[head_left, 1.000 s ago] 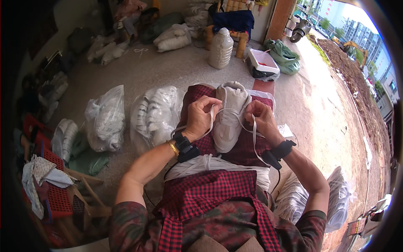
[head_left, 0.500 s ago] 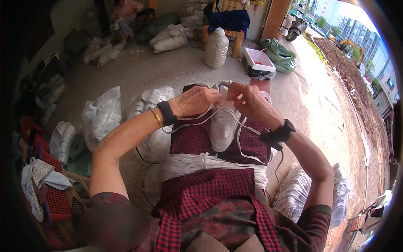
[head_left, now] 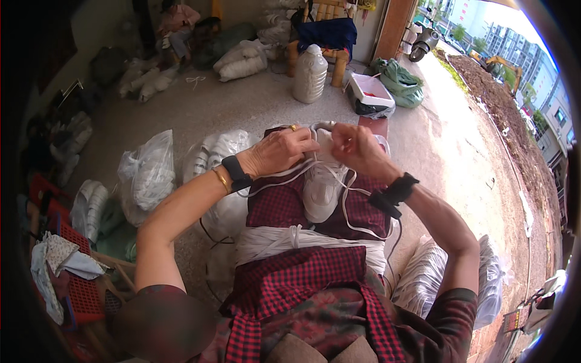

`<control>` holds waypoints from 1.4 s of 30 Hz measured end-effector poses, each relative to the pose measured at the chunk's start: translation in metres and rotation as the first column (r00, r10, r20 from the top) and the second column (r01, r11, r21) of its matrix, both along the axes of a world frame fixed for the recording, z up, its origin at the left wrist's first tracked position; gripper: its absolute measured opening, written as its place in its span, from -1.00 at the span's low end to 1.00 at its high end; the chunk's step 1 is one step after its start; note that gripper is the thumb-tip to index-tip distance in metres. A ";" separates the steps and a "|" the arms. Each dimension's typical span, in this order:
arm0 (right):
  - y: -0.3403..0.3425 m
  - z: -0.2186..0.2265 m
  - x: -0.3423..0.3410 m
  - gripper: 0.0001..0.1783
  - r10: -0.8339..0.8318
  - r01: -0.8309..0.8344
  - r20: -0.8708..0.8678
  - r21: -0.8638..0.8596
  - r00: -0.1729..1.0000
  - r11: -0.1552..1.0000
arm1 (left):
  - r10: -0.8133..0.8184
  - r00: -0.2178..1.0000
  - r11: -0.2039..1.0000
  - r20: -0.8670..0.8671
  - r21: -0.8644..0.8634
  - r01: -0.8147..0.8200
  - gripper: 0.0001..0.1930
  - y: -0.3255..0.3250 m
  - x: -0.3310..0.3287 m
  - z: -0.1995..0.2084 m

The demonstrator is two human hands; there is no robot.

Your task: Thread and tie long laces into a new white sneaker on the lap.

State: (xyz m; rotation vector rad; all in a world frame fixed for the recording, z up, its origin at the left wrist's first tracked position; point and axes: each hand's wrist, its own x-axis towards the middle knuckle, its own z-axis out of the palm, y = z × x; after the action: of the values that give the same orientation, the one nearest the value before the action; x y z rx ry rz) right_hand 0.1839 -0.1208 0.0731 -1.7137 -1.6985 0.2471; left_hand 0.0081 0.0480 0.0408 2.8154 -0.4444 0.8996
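Note:
A white lace-up sneaker (head_left: 321, 196) lies on my lap with its toe toward me, on the red-and-black checked apron (head_left: 275, 206). At the left of its ankle opening my left hand (head_left: 278, 150) is closed, fingers pinched on the white shoelace. My right hand (head_left: 363, 151) is closed over the other side of the opening, its fingers curled together; what they pinch is hidden. Loose lace ends (head_left: 344, 209) trail across the shoe and my thighs. A bundle of white laces (head_left: 308, 237) is tied around my waist.
Clear bags of white shoes (head_left: 147, 175) stand to my left, and more bags (head_left: 423, 272) to my right. Ahead are a large plastic jug (head_left: 310, 75), a white box (head_left: 370, 89) and a green sack (head_left: 402, 85). A red crate (head_left: 82, 290) sits near left. Another person (head_left: 177, 27) sits far left.
My left hand has shifted slightly down and left, and the lace beside it lies differently. My right hand has moved a little, fingers still curled. The whole view has tilted slightly.

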 end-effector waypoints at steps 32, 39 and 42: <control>-0.002 -0.044 0.026 -0.57 0.000 0.030 -0.173 0.171 0.985 0.985 | 0.315 0.939 0.850 -0.135 -0.400 -0.343 -0.94 -0.047 0.020 -0.006; 0.001 -0.043 0.024 -0.54 -0.026 0.040 -0.088 0.160 0.996 0.986 | 0.442 0.892 0.866 -0.098 -0.213 -0.452 -0.95 -0.056 0.026 -0.007; -0.001 -0.047 0.026 -0.54 -0.014 0.030 -0.077 0.201 0.997 0.979 | 0.464 0.880 0.863 -0.102 -0.170 -0.475 -0.95 -0.051 0.024 -0.007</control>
State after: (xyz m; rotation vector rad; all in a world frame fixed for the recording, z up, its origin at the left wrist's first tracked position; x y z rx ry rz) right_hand 0.2098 -0.1214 0.0262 -1.5536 -1.5914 0.1223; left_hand 0.0319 -0.0035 0.0337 2.7985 0.3452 0.8749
